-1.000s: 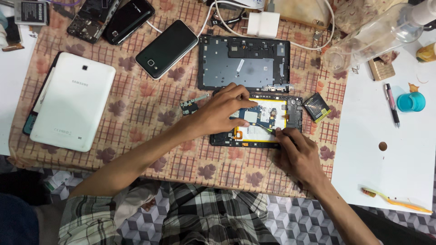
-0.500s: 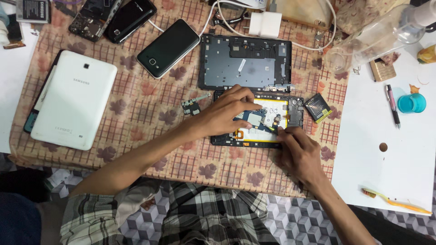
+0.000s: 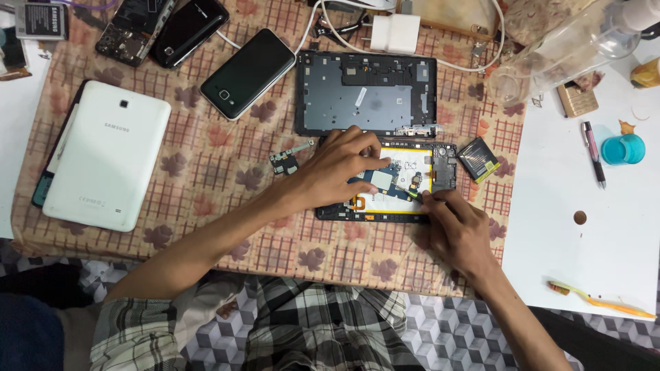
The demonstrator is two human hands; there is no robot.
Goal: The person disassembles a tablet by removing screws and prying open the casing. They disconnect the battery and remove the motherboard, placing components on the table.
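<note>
An opened tablet (image 3: 440,165) with its circuit board and yellow-edged battery exposed lies on the patterned cloth. My left hand (image 3: 337,168) rests on its left half, fingers pressing the board down. My right hand (image 3: 457,230) is at its lower right edge, pinching a thin tool whose tip touches the board near the middle. The tablet's dark back frame (image 3: 366,103) lies just beyond it. A small loose circuit piece (image 3: 285,161) sits left of my left hand.
A white tablet (image 3: 106,165) lies at the left. Three dark phones (image 3: 247,72) are at the back left. A small battery (image 3: 479,159), a white charger (image 3: 395,33), a clear bottle (image 3: 570,48), a pen (image 3: 593,151), a blue cap (image 3: 622,149) and a toothbrush (image 3: 598,299) are on the right.
My left hand's fingers shifted slightly on the board. My right hand stays at the tablet's lower right edge with the tool.
</note>
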